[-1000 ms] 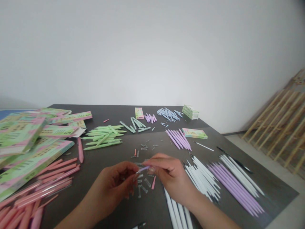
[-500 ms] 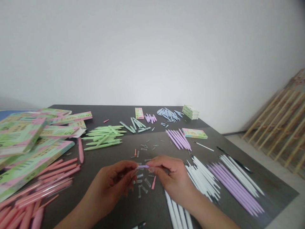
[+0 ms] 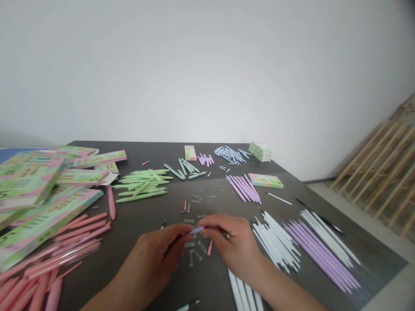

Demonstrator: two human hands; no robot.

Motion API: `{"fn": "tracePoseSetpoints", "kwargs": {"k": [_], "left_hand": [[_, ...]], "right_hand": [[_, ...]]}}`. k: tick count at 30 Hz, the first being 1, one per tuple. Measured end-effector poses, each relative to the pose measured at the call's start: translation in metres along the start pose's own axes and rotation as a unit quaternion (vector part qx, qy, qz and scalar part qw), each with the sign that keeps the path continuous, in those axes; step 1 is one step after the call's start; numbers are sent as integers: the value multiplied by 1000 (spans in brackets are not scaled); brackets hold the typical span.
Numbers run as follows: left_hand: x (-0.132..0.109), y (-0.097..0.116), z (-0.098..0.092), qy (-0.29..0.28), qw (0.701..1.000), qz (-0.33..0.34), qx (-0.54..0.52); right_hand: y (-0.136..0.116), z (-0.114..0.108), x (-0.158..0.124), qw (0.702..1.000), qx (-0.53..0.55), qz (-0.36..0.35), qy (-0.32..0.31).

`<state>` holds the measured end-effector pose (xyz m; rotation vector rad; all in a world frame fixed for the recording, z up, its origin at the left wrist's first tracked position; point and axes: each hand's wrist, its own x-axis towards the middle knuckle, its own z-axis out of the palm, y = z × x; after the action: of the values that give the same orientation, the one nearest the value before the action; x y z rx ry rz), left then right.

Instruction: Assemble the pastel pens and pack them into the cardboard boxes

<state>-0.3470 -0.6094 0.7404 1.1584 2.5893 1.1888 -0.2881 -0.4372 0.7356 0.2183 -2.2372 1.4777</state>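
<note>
A pale wall [image 3: 207, 73] is filling twelve o'clock — wooden slats [image 3: 376, 166] are slanting at three, light floor [image 3: 397, 287] showing at four

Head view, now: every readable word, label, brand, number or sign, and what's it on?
"5": upper carton on the left, at its right end.
"5": carton with the white flap.
"5": far-middle carton.
Other print on the large lower-left carton, the far-right carton stack and the carton by the purple pens: too small or blurred.
Held purple piece: none readable.
</note>
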Motion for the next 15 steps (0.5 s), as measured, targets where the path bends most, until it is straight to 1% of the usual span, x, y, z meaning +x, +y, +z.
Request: {"fn": "tracePoseSetpoints", "kwargs": {"k": [3,6,11,15], "left_hand": [[-4,-4,5,35,998,35,44],[-8,-6,7,56,994,68,66],[-9,-8,7,69,990,99,77],[-10,-9,8,59,989,117,74]], "right_hand": [[0,2,-1,999,39,20,4],[0,4,-2,998,54,36,2],[4,5,-3,996,69,65,-2],[6,5,-2,994,75,82,-8]]}}
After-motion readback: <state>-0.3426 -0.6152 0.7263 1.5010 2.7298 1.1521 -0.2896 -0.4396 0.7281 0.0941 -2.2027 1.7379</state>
